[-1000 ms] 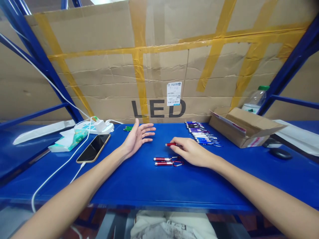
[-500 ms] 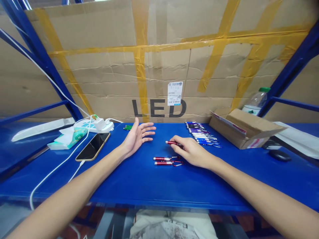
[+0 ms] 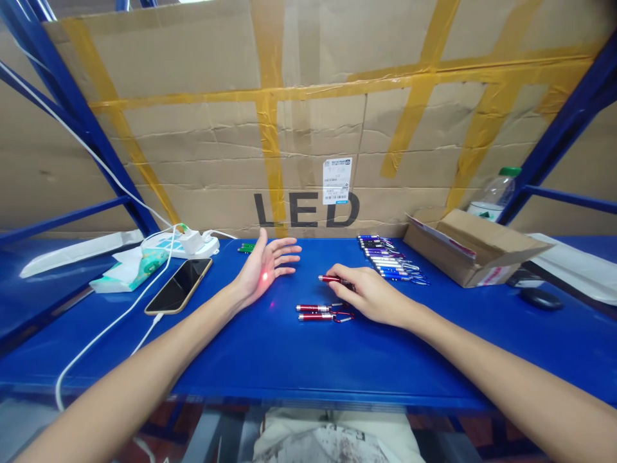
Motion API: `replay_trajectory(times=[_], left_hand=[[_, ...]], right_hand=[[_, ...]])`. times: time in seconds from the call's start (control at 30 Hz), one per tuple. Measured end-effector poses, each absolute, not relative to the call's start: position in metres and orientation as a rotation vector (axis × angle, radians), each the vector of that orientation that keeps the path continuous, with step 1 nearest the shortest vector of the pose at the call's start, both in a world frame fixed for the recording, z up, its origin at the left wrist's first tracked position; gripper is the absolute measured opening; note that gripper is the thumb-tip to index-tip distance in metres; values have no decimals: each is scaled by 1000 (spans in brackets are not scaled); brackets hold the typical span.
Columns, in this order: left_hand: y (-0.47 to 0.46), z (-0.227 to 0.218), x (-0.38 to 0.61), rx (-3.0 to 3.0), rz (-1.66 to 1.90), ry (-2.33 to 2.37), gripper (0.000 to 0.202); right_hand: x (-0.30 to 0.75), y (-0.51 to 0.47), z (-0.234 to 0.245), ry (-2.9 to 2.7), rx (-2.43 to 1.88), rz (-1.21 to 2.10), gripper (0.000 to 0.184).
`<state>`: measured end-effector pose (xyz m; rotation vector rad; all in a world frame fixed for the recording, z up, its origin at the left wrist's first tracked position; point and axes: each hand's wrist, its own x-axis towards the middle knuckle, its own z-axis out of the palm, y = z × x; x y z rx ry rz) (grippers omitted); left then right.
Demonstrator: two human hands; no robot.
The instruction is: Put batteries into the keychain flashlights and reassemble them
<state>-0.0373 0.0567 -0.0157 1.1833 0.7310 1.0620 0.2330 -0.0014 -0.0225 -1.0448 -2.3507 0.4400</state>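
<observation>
In my right hand (image 3: pixel 364 290) is a red laser pointer (image 3: pixel 330 279), gripped between thumb and fingers with its tip toward the left. A bright red dot glows on the palm of my left hand (image 3: pixel 264 267), which is open with fingers spread and holds nothing. Two more red laser pointers (image 3: pixel 315 317) with carabiner clips lie on the blue table (image 3: pixel 308 360) just below my hands. Partly behind my left hand are green laser pointers (image 3: pixel 245 247). A column of several blue, silver, purple and black laser pointers (image 3: pixel 388 260) lies beyond my right hand.
On the left are a phone (image 3: pixel 179 286) on a white cable, a tissue pack (image 3: pixel 129 270) and a power strip (image 3: pixel 205 244). An open cardboard box (image 3: pixel 475 247), a bottle (image 3: pixel 494 193) and a black mouse (image 3: pixel 540 298) are at right. A large carton (image 3: pixel 216 148) stands behind.
A red light spot has appeared on my left palm, with a faint one on the table beside it. Both hands have stayed nearly still.
</observation>
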Motion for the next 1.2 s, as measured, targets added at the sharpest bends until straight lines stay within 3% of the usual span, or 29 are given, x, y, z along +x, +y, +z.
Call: replay_trajectory(times=[0.5, 0.97, 1.2], left_hand=[[54, -16, -37, 1197, 1046, 728, 80], [53, -16, -36, 1189, 1049, 735, 80], [54, -17, -36, 1191, 1055, 724, 81]], right_hand=[[233, -3, -16, -2290, -1108, 377, 29], [231, -7, -14, -2419, -1078, 386, 18], [232, -6, -14, -2369, -1091, 400, 23]])
